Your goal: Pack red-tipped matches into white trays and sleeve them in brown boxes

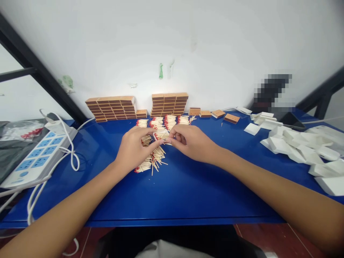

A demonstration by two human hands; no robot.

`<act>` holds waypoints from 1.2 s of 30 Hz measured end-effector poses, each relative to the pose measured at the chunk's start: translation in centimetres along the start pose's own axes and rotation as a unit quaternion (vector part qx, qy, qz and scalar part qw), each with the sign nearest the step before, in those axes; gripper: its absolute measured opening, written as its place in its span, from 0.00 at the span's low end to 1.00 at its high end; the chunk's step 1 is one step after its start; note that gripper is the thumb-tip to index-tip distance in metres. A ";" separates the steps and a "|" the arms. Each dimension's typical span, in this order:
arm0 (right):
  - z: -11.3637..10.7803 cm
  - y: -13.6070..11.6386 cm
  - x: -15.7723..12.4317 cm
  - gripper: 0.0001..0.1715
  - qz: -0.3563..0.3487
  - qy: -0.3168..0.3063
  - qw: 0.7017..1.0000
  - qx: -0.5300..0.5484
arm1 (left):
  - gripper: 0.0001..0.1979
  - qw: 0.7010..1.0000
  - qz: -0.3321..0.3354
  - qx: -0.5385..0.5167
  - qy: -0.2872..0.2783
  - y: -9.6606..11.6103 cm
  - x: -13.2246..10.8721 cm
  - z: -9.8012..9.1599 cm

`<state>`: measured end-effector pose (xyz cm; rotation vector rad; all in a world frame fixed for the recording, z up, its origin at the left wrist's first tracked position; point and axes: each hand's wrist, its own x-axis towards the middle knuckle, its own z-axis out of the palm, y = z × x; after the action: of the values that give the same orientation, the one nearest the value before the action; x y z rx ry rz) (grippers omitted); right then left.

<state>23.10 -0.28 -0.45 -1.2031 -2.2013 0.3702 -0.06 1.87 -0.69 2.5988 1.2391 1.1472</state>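
Between thumb and fingers my left hand (136, 147) grips a small white matchbox tray (161, 134) with red-tipped matches lying in it. My right hand (186, 141) is closed at the tray's right end, thumb and forefinger pinched together; whether matches or the tray's edge sit in that pinch is too small to make out. Loose matches (157, 159) lie on the blue table under and in front of my left hand. Behind both hands, more matches (170, 122) are laid out in several bunches.
Brown matchboxes stand in a left stack (113, 107) and a middle stack (170, 104) against the wall, with single boxes (231, 118) to their right. White empty trays (301, 143) are heaped at the right. A power strip (40, 154) with white cables lies on the left.
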 end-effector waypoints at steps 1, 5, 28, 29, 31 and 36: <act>0.4 -0.2 -0.1 0.09 0.001 -0.006 1.000 -0.004 | 0.18 1.000 -0.014 0.006 0.007 0.0 0.0 -0.1; 2.1 -0.8 -0.6 0.08 0.014 -0.056 0.998 -0.012 | 0.17 0.999 -0.036 0.019 0.011 -0.1 0.1 -0.2; 1.9 -0.4 -0.4 0.07 0.054 -0.096 0.992 -0.058 | 0.19 0.999 -0.032 0.014 0.002 -0.1 0.1 0.1; 1.7 -0.3 -0.3 0.07 0.054 -0.097 0.992 -0.057 | 0.19 0.999 -0.035 0.015 0.001 -0.2 0.2 0.1; 1.0 0.1 -0.1 0.07 0.046 -0.099 0.993 -0.051 | 0.20 0.999 -0.039 0.018 0.000 -0.4 0.2 0.1; -1.0 0.4 0.3 0.07 0.028 -0.133 0.990 -0.035 | 0.21 0.999 -0.042 0.021 -0.003 -0.4 0.3 0.0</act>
<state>23.88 0.13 0.19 -1.3198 -2.4285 0.5055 -0.18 2.38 -0.63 2.5509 1.3719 1.1106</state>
